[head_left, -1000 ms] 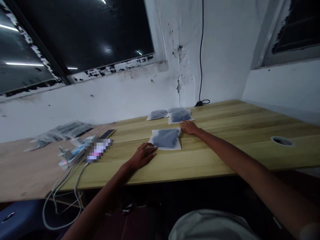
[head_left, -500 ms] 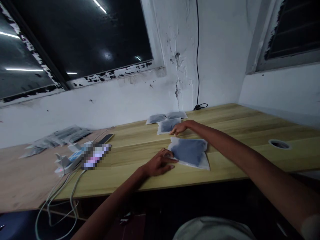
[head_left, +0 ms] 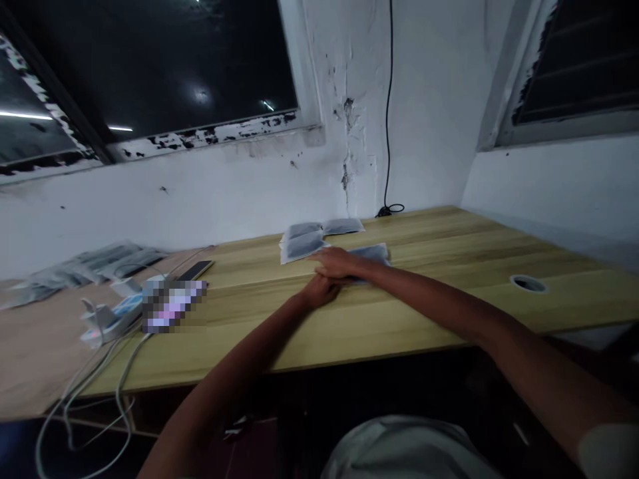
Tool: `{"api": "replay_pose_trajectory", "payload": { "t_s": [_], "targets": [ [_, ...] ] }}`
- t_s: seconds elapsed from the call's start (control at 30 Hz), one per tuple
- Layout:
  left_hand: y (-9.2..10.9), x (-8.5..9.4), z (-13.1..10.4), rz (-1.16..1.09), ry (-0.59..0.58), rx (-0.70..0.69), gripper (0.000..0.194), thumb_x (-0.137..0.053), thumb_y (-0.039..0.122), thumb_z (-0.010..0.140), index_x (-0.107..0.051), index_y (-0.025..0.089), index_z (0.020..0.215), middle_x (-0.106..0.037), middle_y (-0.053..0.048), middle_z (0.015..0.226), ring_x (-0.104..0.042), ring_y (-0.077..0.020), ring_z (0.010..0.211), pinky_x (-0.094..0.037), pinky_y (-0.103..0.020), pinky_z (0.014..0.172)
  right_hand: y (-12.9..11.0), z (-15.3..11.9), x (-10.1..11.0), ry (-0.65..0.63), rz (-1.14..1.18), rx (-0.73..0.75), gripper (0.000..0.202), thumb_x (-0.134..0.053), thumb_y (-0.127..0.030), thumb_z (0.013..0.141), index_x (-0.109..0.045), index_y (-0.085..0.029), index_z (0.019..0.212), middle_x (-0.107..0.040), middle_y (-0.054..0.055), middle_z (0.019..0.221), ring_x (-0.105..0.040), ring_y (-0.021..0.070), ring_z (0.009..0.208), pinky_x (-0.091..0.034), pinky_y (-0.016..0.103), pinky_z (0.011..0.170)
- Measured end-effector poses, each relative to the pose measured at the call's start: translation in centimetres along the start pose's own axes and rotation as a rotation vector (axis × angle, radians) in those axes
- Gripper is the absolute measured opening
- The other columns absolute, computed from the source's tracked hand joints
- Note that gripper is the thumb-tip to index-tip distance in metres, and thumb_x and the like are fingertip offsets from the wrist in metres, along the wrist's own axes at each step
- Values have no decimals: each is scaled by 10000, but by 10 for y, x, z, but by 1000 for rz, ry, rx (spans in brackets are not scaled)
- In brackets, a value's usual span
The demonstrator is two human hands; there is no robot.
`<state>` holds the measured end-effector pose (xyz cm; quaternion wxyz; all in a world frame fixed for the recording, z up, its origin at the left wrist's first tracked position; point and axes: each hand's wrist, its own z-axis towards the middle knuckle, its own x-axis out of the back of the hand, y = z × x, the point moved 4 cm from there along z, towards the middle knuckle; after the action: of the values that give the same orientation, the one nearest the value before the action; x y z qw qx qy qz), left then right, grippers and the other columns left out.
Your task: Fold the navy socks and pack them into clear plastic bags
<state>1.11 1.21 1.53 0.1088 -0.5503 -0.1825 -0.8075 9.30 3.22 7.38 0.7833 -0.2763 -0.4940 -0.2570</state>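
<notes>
My right hand [head_left: 333, 261] reaches over the table with fingers stretched left, at the right edge of a frosted plastic bag [head_left: 302, 247] with dark contents. Just below it, my left hand [head_left: 321, 290] is curled at the left end of another flat frosted bag [head_left: 372, 252]. My right hand and forearm cover much of that bag, and the left fingertips are partly hidden. Two more such bags lie behind, a left one [head_left: 303, 229] partly overlapped by the bag in front and a right one [head_left: 344, 226] close to the wall.
A pile of similar bags [head_left: 94, 266] lies at the far left. Nearer are a power strip [head_left: 112, 322] with plugs and cables, a dark phone [head_left: 196, 270] and a blurred-out lit screen [head_left: 172, 309]. A cable hole [head_left: 529, 284] is at the right; a black cord [head_left: 388, 133] hangs down the wall.
The nearest bag has moved away from the table's front edge towards the other bags, with my left hand at it. My hands have come together. The view has shifted slightly.
</notes>
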Motion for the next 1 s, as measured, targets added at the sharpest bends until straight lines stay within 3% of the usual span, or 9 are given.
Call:
{"api": "replay_pose_trajectory", "payload": {
  "t_s": [0.07, 0.17, 0.23, 0.3, 0.43, 0.6, 0.77, 1.0],
  "targets": [
    [-16, -1, 9, 26, 53, 58, 326, -441, 241, 926, -702, 172, 1110, -684, -130, 1139, -604, -249, 1107, -487, -417, 985, 16, -26, 14, 44, -43, -40, 443, -547, -355, 935, -585, -185, 1343, -601, 118, 1367, -544, 280, 1262, -411, 428, 1067],
    [-32, -1, 17, 40, 129, 133, 283, -489, 176, 875, -703, 169, 1061, -709, -118, 1076, -634, -228, 1046, -509, -382, 951, 50, -80, 20, -11, -22, -13, 579, -672, -488, 840, -589, -215, 1343, -558, 107, 1418, -502, 297, 1303, -378, 470, 1099],
    [-35, 0, 17, 26, 152, 155, 274, -502, 157, 857, -703, 177, 1042, -720, -97, 1055, -649, -210, 1013, -515, -359, 934, 73, -110, 18, -18, 11, -6, 516, -692, -451, 828, -637, -226, 1288, -552, 95, 1426, -509, 287, 1295, -360, 477, 1116],
    [-35, 2, 15, 17, 179, 169, 240, -509, 168, 859, -704, 170, 998, -721, -96, 1036, -658, -200, 977, -523, -342, 908, 93, -127, 15, 55, 73, -46, 357, -627, -359, 883, -687, -232, 1211, -597, 75, 1378, -543, 251, 1260, -387, 454, 1098],
    [-33, 7, 9, 66, 234, 204, 161, -562, 199, 859, -707, 150, 909, -710, -108, 1000, -654, -196, 940, -522, -325, 876, 107, -129, 8, 141, 91, -95, 233, -583, -230, 889, -755, -228, 1046, -713, 63, 1181, -626, 224, 1124, -456, 408, 1023],
    [-39, 9, 8, 130, 226, 270, 94, -633, 182, 832, -716, 145, 855, -711, -94, 937, -658, -178, 851, -523, -290, 813, 99, -120, 5, 204, 16, -106, 220, -653, -154, 811, -760, -219, 992, -732, 66, 1105, -647, 241, 1056, -485, 406, 970],
    [-35, 10, 8, 117, 183, 194, 97, -636, 163, 836, -729, 156, 863, -725, -90, 950, -674, -181, 874, -527, -286, 823, 93, -123, 3, 226, -20, -111, 189, -666, -178, 818, -758, -213, 979, -731, 74, 1095, -634, 255, 1067, -487, 420, 965],
    [-24, 12, 9, 130, 185, 195, 93, -642, 143, 825, -734, 141, 838, -724, -98, 940, -671, -176, 848, -528, -282, 802, 83, -123, 5, 232, -54, -89, 151, -684, -209, 834, -752, -205, 969, -722, 73, 1048, -626, 246, 1023, -493, 411, 932]
  ]
}}
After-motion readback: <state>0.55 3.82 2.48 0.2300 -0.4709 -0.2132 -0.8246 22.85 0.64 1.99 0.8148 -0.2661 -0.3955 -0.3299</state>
